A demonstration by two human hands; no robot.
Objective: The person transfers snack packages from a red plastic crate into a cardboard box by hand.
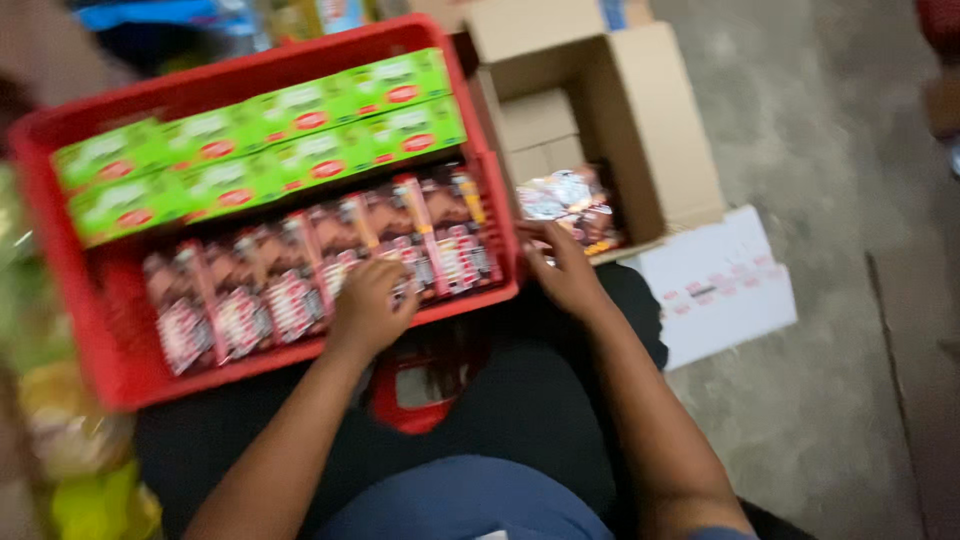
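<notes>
Filling the red crate (60, 300) at frame centre-left: left hand (368, 310) curls closed on the brown packets (330, 262); right hand (566, 272), fingers loosely spread, rests beside the cardboard box (650, 140), packets remaining inside.

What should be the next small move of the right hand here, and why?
Probably the right hand should reach a little further into the cardboard box and take the packet lying there. Its fingers are already at the box's edge beside that packet and look empty. The left hand rests on the row of brown packets in the red crate, which looks nearly filled.
</notes>
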